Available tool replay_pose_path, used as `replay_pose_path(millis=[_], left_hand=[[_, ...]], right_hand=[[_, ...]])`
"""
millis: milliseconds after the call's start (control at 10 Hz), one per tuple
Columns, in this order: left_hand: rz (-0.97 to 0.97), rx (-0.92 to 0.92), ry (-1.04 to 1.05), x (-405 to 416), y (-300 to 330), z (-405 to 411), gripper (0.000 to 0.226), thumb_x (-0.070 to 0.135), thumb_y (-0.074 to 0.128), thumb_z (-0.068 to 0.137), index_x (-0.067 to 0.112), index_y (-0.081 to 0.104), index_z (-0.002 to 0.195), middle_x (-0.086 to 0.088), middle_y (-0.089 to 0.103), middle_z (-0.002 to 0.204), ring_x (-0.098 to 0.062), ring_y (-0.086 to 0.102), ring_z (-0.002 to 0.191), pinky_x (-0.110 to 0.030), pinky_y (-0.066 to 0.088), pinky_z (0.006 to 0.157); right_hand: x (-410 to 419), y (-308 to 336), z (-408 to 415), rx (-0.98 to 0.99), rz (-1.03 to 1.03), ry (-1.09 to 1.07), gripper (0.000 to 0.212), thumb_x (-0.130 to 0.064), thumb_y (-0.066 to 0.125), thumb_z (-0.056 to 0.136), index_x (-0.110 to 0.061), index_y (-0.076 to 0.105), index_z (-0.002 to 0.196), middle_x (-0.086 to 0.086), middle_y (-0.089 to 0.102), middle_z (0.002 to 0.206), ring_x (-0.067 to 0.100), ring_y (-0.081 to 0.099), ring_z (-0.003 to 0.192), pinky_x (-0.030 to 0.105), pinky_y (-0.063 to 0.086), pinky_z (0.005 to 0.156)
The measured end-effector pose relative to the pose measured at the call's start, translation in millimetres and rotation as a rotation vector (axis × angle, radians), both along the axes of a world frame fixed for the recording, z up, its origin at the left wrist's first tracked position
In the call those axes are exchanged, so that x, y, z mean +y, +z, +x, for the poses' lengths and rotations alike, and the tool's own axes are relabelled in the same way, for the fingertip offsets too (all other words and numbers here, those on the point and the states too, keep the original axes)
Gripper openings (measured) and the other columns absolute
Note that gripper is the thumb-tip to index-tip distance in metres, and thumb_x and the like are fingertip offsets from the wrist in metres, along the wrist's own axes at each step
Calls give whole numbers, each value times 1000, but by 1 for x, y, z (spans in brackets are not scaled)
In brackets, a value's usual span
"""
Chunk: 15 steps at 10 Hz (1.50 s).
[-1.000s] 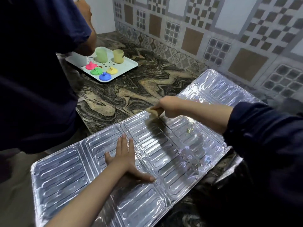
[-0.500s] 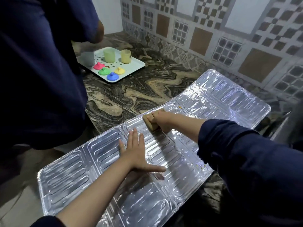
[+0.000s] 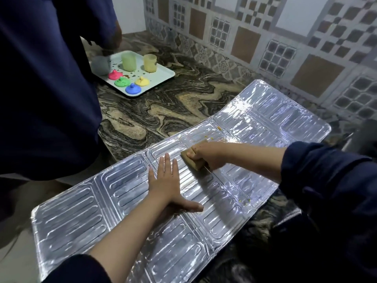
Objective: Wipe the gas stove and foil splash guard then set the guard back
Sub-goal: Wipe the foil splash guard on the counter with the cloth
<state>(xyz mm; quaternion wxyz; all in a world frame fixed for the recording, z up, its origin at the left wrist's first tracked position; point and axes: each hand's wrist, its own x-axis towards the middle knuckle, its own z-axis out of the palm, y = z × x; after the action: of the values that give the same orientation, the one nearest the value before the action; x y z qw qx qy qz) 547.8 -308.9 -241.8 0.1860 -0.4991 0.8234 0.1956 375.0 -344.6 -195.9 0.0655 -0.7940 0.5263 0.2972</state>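
Note:
The foil splash guard (image 3: pixel 265 119) lies unfolded and flat across the marble counter, its left end hanging past the counter's edge. My left hand (image 3: pixel 166 184) presses flat on its middle panel, fingers spread. My right hand (image 3: pixel 208 155) grips a tan sponge (image 3: pixel 190 161) held against the foil just right of my left fingertips. Small yellow specks dot the foil near the far fold (image 3: pixel 212 137) and near the front edge (image 3: pixel 245 200). The gas stove is mostly hidden beneath the guard and my right sleeve.
Another person in a dark blue shirt (image 3: pixel 47 78) stands close on the left, a hand over a pale tray (image 3: pixel 161 77). The tray holds two cups (image 3: pixel 129 61) and several coloured lids (image 3: pixel 133 88). A patterned tile wall (image 3: pixel 265 37) runs behind the counter (image 3: pixel 163 111).
My right hand has drawn the sponge toward me and leftward across the foil, closer to my left hand. My left hand stays pressed flat. The other person's arm has dropped toward the tray.

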Motion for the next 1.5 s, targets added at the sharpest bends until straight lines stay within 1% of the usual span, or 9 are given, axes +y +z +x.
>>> replay_pose_path(millis=[300,400,500,600,800,900,1100,1300,1500], left_hand=[[-2,-7,-3,-1,-1,-3,169,99,51,26,8,-33,142,-13,-47,143,-31,-39,136,-61,-14,110],[-11,-1,-11,-1,-1,-3,169,99,52,27,8,-33,142,-12,-47,143,-30,-38,136,-62,-12,112],[-14,0,-14,-1,-1,-4,168,98,53,28,8,-32,142,-11,-48,140,-30,-37,137,-61,-12,112],[-10,2,-13,-1,0,-4,169,98,53,27,8,-32,142,-11,-49,138,-29,-38,137,-61,-12,112],[11,-1,-13,-1,2,-4,170,97,54,26,8,-33,142,-12,-47,143,-29,-39,136,-61,-12,112],[29,-9,-22,-2,4,-3,170,96,56,28,8,-34,141,-12,-48,142,-30,-39,135,-61,-13,111],[51,-72,-24,1,8,10,167,95,58,32,8,-34,141,-14,-47,143,-32,-39,135,-61,-11,110],[75,-91,-16,7,5,38,167,94,59,30,12,-38,139,-8,-51,140,-28,-43,132,-60,-16,111],[84,-87,-25,16,4,50,164,92,61,35,13,-39,139,-6,-53,138,-27,-46,130,-58,-18,109]], right_hand=[[80,31,-43,-40,377,-32,54,-2,52,88,-20,47,139,11,55,127,24,51,111,19,23,72],[94,21,-60,0,472,91,31,-1,47,88,-8,62,115,1,61,99,16,49,96,25,36,78],[99,20,-60,1,554,233,24,-6,52,90,-29,59,84,0,57,92,21,51,102,35,42,97],[108,24,-58,93,675,51,36,-1,53,86,-19,65,115,5,58,103,15,46,92,30,38,80],[112,27,-54,72,774,-288,31,-10,53,92,-3,62,121,-1,72,89,10,42,87,26,35,74],[97,43,-57,64,762,-352,42,12,39,84,3,60,119,-19,57,42,7,51,70,27,38,59],[57,104,-43,-33,463,-379,49,11,40,78,-21,64,106,-11,54,64,4,50,52,18,41,48],[-5,87,-24,-259,13,-302,49,7,45,74,-18,70,107,-2,68,78,21,55,72,25,43,62],[-27,22,8,-248,-236,-134,62,-5,55,82,-22,42,140,12,52,136,33,54,115,35,46,87]])
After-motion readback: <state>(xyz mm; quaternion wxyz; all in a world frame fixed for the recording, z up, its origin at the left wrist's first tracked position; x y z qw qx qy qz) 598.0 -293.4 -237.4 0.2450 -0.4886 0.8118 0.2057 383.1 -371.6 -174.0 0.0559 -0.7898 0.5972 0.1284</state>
